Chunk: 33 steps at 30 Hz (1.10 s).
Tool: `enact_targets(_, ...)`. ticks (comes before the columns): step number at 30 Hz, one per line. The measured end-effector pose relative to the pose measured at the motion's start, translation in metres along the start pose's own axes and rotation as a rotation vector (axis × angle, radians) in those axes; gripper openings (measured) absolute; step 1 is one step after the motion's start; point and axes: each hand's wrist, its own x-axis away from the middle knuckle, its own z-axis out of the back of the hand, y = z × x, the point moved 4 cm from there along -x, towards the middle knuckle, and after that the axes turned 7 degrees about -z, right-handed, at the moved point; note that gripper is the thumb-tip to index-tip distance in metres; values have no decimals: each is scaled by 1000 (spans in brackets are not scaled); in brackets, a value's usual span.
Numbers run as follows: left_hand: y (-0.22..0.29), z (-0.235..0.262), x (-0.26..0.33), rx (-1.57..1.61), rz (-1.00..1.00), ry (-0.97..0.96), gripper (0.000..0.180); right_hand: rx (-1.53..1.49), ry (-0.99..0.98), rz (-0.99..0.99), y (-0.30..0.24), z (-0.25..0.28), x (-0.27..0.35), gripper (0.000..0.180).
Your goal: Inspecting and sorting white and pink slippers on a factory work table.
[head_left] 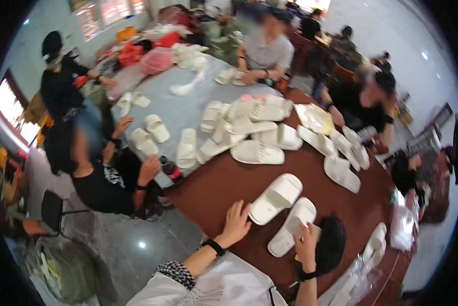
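Observation:
Two white slide slippers lie side by side on the brown tabletop [218, 188] in front of me, toes pointing away. My left hand [235, 224] is open, its fingers stretched out at the heel edge of the left slipper [277, 199]. My right hand [306, 246] has its fingers apart at the right edge of the other slipper [292, 227]; whether it presses on it I cannot tell. Against the right hand's outer side rests a black, rounded, soft-looking item [332, 245], partly hidden by that hand.
A pile of white slippers [257, 127] covers the table's middle. More slippers [343, 173] lie to the right, beside a clear packet [314, 118]. Plastic-wrapped slippers [374, 245] are at the near right. A dark bottle [168, 167] stands left. Several people sit or stand around.

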Motion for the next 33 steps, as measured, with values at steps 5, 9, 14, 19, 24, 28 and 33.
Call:
enact_targets(5,8,-19,-26,-74,-115,-219,78,-106,-25,-177,-4,-19,39,49)
enact_targets(9,30,-31,-40,-42,-187,-330,77,-125,-37,-217,4,-35,52,50)
enact_targets(14,40,-48,-49,-54,-182,-303,73,-241,35,-234,16,-43,62,39)
enact_targets(19,37,-39,-41,-204,-324,-227,71,-311,70,-263,17,-35,62,27)
enact_targets(24,43,-31,-19,-217,-320,-244,71,-201,102,-267,12,-31,59,15)
enact_targets(28,46,-28,5,-240,-317,-266,76,-67,130,-258,4,-28,47,7)
enact_targets(33,43,-21,15,-244,-274,-311,78,-46,47,-184,16,-44,34,8)
